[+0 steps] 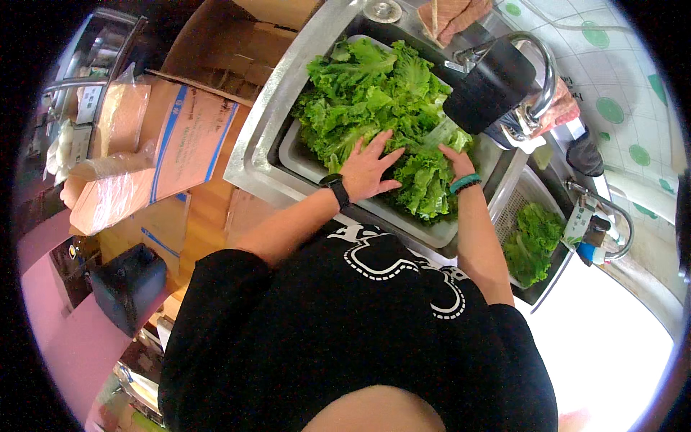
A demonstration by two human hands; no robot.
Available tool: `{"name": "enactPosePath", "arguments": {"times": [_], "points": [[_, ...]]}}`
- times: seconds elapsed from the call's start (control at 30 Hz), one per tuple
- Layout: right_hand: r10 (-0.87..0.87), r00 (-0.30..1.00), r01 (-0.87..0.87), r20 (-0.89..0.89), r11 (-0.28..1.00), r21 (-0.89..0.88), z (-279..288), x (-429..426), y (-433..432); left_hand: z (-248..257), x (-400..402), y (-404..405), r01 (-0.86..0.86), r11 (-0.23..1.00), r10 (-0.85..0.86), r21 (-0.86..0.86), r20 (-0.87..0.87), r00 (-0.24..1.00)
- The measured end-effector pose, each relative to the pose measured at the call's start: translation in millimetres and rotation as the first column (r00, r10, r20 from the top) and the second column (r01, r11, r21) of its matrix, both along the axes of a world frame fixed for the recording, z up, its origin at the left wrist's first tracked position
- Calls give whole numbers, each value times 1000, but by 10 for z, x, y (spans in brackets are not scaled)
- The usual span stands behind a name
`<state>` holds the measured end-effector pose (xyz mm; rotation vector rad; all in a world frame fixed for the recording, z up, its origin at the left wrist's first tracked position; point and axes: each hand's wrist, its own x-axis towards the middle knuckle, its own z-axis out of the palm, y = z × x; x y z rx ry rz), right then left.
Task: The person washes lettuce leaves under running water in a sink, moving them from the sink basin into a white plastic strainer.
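A large heap of green leafy lettuce (372,102) fills a rectangular tub (294,154) set in a stainless steel sink. My left hand (372,167), with a black watch at the wrist, rests on the near side of the heap, palm down and fingers spread. At the heap's right side is my right hand (459,162), with a teal band and dark beads at the wrist; its fingertips are partly among the leaves, so its grip is unclear. Water seems to run from the faucet (548,70) onto the leaves beside that hand.
A black object (491,86) hangs by the faucet. In the right basin a perforated basket (521,200) holds more lettuce (534,243). A brown cloth (453,19) lies at the sink's back edge. Cardboard boxes (194,135) and a dark bin (129,286) stand at the left.
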<state>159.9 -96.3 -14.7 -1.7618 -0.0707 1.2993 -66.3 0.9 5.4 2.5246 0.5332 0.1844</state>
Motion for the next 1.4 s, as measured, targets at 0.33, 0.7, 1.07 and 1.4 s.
{"name": "enactPosePath", "arguments": {"times": [0.33,0.7,1.07,1.4], "points": [[87,996,-85,-14,993,86,-87,-42,34,-82,12,51,-21,999,21,33,6,1000],[23,995,-29,96,997,67,25,-219,30,-156,94,-20,-61,995,65,81,-54,996],[-73,997,72,1,979,193,-487,-109,-177,-63,44,20,-11,1000,11,5,30,999],[-262,965,251,-3,923,291,306,-204,-334,116,-27,108,-49,969,95,-243,181,979]]}}
